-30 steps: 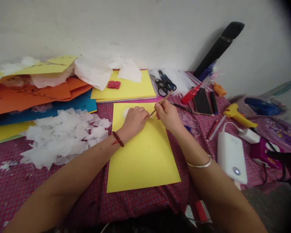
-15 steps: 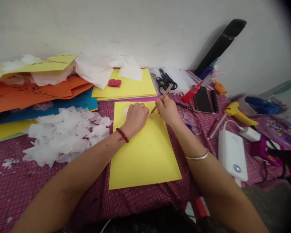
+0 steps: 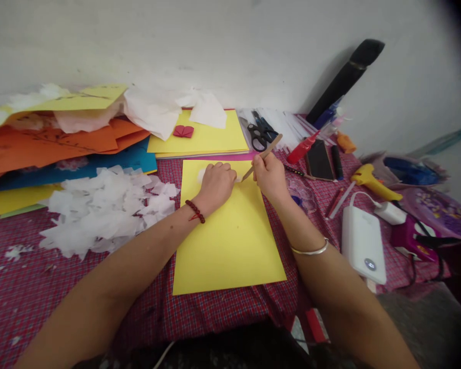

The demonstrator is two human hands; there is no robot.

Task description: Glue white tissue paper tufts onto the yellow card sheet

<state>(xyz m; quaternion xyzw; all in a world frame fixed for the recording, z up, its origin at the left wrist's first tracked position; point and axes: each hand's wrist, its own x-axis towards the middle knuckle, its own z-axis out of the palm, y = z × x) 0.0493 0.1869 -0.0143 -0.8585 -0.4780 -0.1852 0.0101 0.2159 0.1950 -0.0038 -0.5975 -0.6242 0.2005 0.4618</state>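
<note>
Stick tip sits between the hands, just beside the left fingers

The stick (image 3: 268,150) slants across the top right of the yellow sheet (image 3: 230,246). Its long axis runs from a low tip at the near left to a raised end at the far right, toward the scissors (image 3: 256,137). The tip points down at the sheet, slightly closer to the left hand (image 3: 217,183) than to the right hand (image 3: 272,177); whether it touches the paper cannot be told.

The right hand pinches the stick between thumb and fingers, below its middle. From this grip, the white piece (image 3: 201,176) lies to the left, on the sheet's upper part, mostly covered by the left hand. A pale bit shows right of those fingers too, but the hand hides whether the two join.

The left hand lies knuckles up over the piece, fingers bent; whether it grips or merely presses cannot be told. The left arm (image 3: 138,261) comes in from the lower left, the right arm (image 3: 341,287) from the lower right.
</note>
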